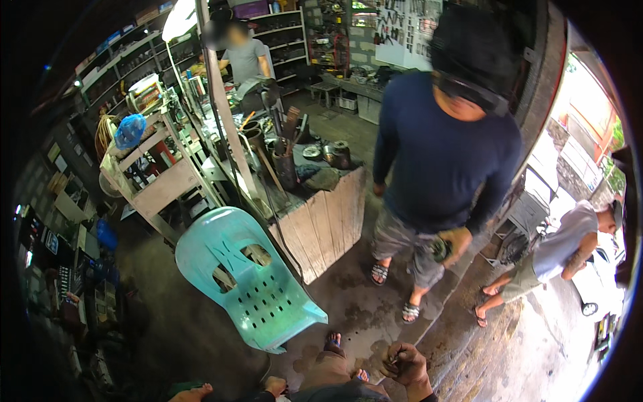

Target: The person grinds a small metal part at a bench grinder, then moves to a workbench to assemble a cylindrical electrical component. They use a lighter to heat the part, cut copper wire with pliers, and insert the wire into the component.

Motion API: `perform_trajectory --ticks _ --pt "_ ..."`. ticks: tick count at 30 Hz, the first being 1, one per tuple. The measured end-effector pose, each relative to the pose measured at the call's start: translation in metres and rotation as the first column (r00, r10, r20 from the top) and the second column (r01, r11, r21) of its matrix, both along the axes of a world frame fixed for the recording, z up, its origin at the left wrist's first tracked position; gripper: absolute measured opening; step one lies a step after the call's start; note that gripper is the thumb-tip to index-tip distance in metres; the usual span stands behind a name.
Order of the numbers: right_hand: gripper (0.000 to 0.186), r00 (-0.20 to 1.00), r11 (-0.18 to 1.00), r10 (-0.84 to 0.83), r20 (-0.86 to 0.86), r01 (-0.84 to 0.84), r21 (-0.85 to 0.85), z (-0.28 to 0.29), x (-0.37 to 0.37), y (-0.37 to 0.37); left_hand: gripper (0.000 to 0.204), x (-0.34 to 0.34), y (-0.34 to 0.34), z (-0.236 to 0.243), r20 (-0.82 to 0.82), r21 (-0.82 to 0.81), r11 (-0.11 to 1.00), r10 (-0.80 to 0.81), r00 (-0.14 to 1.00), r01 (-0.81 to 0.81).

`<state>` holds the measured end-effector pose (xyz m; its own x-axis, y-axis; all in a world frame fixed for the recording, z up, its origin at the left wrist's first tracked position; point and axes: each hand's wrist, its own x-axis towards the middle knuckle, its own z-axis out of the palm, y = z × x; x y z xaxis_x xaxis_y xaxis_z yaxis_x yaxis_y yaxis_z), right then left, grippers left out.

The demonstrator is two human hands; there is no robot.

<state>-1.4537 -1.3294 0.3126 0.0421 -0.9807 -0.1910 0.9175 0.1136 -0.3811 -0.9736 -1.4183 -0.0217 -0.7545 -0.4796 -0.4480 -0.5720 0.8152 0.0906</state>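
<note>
My right hand (pixel 404 365) is raised at the lower right with its fingers curled; whatever it may hold is too hidden to name. My left hand (pixel 276 386) shows only partly at the bottom edge, closed, near my lap, its contents unclear. Just above my feet, a turquoise plastic chair (pixel 261 301) stands beside a wooden-sided workbench (pixel 315 234) crowded with metal parts and tools. A co-worker in a dark long-sleeved top (pixel 442 161) stands ahead to the right, holding a dark round object (pixel 442 250) low in one hand.
A person in grey (pixel 244 60) stands behind the bench. Another person (pixel 562 238) bends at the right by a white car (pixel 593 295). A wooden frame (pixel 161 194) carries a blue bag; shelves (pixel 288 27) and a tool board (pixel 405 33) line the back.
</note>
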Motion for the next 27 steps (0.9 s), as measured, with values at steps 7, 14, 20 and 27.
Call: perform_trajectory --ticks 7,14,20,27 --pt "0.022 0.980 0.997 -0.019 0.198 0.005 0.071 -0.005 0.007 -0.108 0.020 -0.175 -0.153 -0.033 -0.346 0.351 0.764 0.643 0.684 -0.541" --pt "0.024 0.990 0.949 -0.136 -0.024 0.137 0.283 0.014 -0.048 -0.183 0.021 -0.360 -0.327 0.102 -0.060 0.982 0.087 0.986 0.157 -0.170" --pt "0.018 0.987 0.978 -0.104 -0.125 0.124 0.168 0.016 -0.113 -0.256 0.026 -0.464 -0.354 0.225 -0.057 0.998 0.053 0.909 0.413 0.020" --pt "0.009 0.939 0.861 -0.143 -0.313 0.274 0.428 -0.012 -0.194 -0.359 0.031 -0.570 -0.409 0.261 -0.065 0.990 0.136 0.665 0.744 -0.035"
